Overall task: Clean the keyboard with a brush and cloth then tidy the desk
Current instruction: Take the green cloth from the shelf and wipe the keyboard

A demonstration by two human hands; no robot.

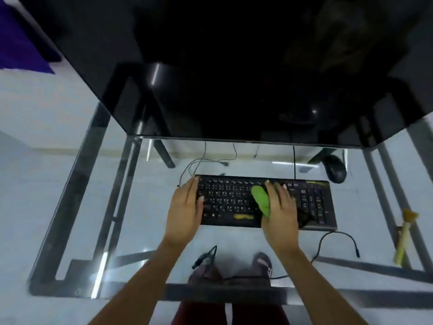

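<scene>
A black keyboard (234,200) lies flat on the glass desk (145,207) in front of me. My left hand (186,207) rests with straight fingers on the keyboard's left end, holding it still. My right hand (280,207) presses a green cloth (260,199) onto the keys right of the middle, fingers extended over it. Part of the cloth sticks out to the left of the hand; the rest is hidden under the palm. A pale yellow-handled brush (404,238) lies on the desk's far right edge, apart from both hands.
A large dark monitor (234,78) stands behind the keyboard. A black mouse (335,171) sits at the back right. Loose black cables (332,242) trail over the glass near the front edge and behind the keyboard. My feet show through the glass below.
</scene>
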